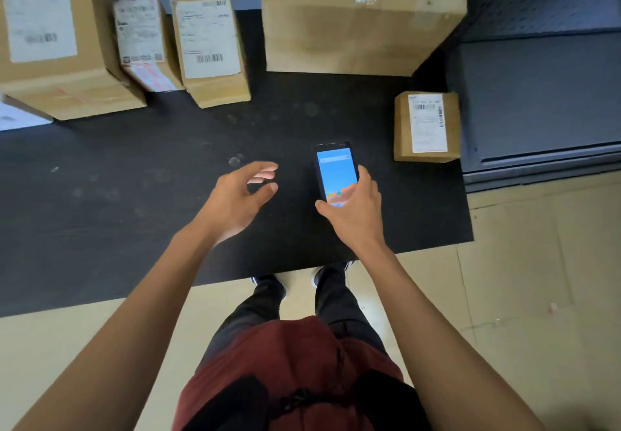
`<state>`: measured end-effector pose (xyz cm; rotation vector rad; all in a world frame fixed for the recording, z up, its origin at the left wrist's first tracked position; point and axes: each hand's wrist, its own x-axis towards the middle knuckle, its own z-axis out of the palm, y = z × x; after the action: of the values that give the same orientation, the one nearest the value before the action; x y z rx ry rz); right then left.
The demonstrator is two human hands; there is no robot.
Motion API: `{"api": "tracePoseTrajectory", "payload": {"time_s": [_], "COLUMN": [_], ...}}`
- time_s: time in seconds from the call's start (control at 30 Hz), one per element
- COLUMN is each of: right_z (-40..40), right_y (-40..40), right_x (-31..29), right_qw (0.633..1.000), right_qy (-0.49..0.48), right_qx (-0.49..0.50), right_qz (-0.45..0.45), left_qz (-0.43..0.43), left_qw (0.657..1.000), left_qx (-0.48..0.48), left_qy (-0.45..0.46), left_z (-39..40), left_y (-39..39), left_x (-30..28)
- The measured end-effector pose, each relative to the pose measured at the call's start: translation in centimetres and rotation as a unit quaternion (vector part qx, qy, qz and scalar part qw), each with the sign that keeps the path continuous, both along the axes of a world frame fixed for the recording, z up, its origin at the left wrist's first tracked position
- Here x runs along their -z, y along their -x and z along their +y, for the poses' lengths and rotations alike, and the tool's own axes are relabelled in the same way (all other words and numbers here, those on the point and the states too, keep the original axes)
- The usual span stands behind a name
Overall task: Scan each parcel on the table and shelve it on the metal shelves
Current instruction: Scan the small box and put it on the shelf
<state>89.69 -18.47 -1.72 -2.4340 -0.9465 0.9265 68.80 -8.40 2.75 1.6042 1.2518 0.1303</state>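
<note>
Cardboard parcels wait unscanned; our right hand (356, 210) grips the phone scanner (336, 171), our left hand (235, 200) hovers beside it, loose and empty. Next we should aim at the small parcel (426, 126) beyond the right hand.

Beige tiled floor (537, 279) below

Head camera, looking steeply down (wide-angle) onto black table (134, 229), close.

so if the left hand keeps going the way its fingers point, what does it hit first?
Probably the phone. The left hand is open, holding nothing, fingers aimed right, towards the phone in the right hand. Only bare black table shows in the gap. Depth is unclear, so it could pass above.
</note>
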Motion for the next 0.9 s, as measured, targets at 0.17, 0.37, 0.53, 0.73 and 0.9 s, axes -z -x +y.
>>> {"api": "tracePoseTrajectory", "payload": {"time_s": [0.17, 0.37, 0.53, 0.73, 0.9], "right_z": [-2.7, -5.4, -6.8, -6.9, -6.7], "right_y": [-6.6, -12.9, -16.7, -19.8, -21.0], "right_x": [-1.9, -3.6, -4.7, -5.4, -5.6], "right_qw": [0.999, 0.996, 0.996, 0.997, 0.996], "right_qy": [-0.006, 0.0, 0.004, 0.029, 0.043], "right_qx": [0.032, 0.092, 0.092, 0.074, 0.083], "right_qz": [-0.022, 0.019, 0.014, -0.003, -0.005], "left_qz": [-0.003, 0.021, 0.064, 0.102, 0.125], "left_qw": [0.997, 0.986, 0.963, 0.958, 0.949], "left_qx": [0.068, 0.151, 0.235, 0.24, 0.269], "left_qy": [-0.022, -0.066, -0.117, -0.118, -0.107], "left_z": [-0.5, -1.2, -1.6, -0.9, -0.5], "left_y": [-6.9, -15.4, -20.8, -25.1, -27.1], "left_x": [0.1, 0.1, 0.5, 1.6, 3.3]}}
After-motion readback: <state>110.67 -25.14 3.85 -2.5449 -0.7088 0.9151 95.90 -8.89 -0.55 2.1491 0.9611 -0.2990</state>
